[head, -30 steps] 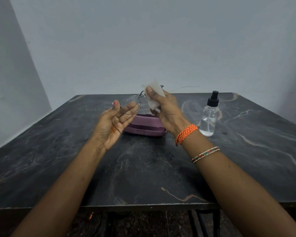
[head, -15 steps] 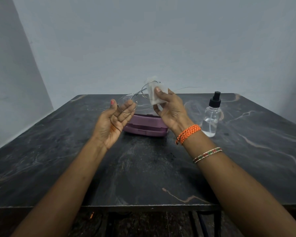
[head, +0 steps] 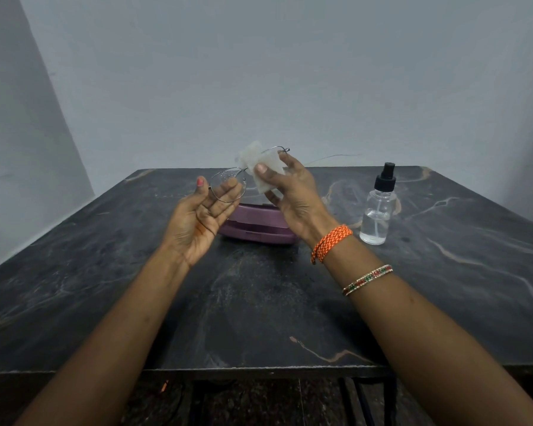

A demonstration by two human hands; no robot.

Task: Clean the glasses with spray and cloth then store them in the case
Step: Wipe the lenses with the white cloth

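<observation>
Holding glasses (head: 228,186) up above the bench (head: 259,302), left grip (head: 202,219) clamped on the left lens rim between thumb and fingertips, palm up. Wiping the other lens with cloth (head: 263,169), right grip (head: 293,195) pinched together through the cloth onto that lens. Glasses sitting between the two grips, one thin temple arm trailing out past the right grip. Case (head: 256,227), shut, lying on the bench just below and behind both grips; spray (head: 377,207) standing upright, well right of the right grip.

Likely risks from here: pressing too hard on a thin wire frame and bending it at the bridge, with the two grips twisting against each other; smearing the left lens with bare fingertips; letting the loose temple snag the cloth; knocking the spray over when swinging the right grip outward. Case not yet opened, so needing a free grip later.
</observation>
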